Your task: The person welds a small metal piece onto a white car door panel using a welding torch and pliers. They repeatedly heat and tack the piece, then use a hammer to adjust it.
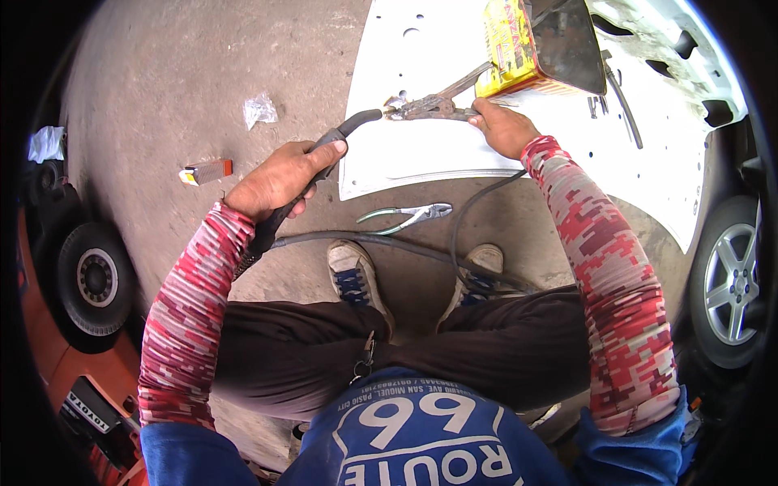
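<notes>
Welding torch [355,123] over edge of white panel [442,150], wide concrete floor [178,89] leftward.

Large white capital letters and a pair of big white digits stand on the front of the blue shirt [421,433], framed by a white shield-shaped outline and upside down in this view; a line of much smaller pale print, letters mixed with numbers, curves near its hem. Bold red lettering runs lengthwise down the yellow face of the rectangular metal can [515,49]. Pale capitals sit on the dark plate [86,407] of the orange vehicle [61,364] at lower left.
</notes>
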Tool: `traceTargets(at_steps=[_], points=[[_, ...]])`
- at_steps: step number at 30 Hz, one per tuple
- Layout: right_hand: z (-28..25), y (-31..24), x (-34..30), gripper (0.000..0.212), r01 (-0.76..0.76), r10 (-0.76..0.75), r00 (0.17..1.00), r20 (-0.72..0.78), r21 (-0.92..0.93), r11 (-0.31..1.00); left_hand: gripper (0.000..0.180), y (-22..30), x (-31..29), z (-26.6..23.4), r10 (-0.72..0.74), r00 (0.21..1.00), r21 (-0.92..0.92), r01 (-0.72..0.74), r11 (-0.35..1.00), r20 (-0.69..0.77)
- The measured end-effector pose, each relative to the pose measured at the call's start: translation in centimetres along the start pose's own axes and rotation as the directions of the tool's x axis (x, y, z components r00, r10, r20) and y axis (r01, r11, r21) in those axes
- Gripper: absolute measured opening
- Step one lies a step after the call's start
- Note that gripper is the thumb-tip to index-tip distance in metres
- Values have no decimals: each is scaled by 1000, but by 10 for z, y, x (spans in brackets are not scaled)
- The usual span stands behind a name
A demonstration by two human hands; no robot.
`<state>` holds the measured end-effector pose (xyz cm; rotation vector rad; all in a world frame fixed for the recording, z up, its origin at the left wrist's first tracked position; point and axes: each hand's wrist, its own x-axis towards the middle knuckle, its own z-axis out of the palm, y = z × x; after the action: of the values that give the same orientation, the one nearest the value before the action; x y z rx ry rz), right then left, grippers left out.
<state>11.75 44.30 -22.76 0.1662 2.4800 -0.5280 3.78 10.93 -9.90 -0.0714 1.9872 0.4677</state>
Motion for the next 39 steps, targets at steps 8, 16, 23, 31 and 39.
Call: traceTargets(at_steps=[8, 16, 23, 31, 39], points=[[3, 6, 3, 33, 44, -44, 998, -34, 13, 999, 74, 8, -2, 4, -7, 1000, 5, 7, 1000, -10], [5, 8, 5, 33, 41, -41, 998, -43, 0, 999, 74, 13, -2, 7, -19, 999, 19, 20, 1000, -35], [3, 7, 5, 35, 37, -37, 999, -27, 10, 999, 73, 15, -3, 8, -15, 999, 49, 17, 999, -38], [3, 7, 4, 35, 36, -36, 999, -37, 0, 999, 74, 10, 2, 10, 14, 999, 64, -12, 998, -31], [-3, 3, 3, 44, 14, -13, 999, 49, -20, 1000, 76, 10, 5, 9, 21, 999, 78, -18, 997, -35]])
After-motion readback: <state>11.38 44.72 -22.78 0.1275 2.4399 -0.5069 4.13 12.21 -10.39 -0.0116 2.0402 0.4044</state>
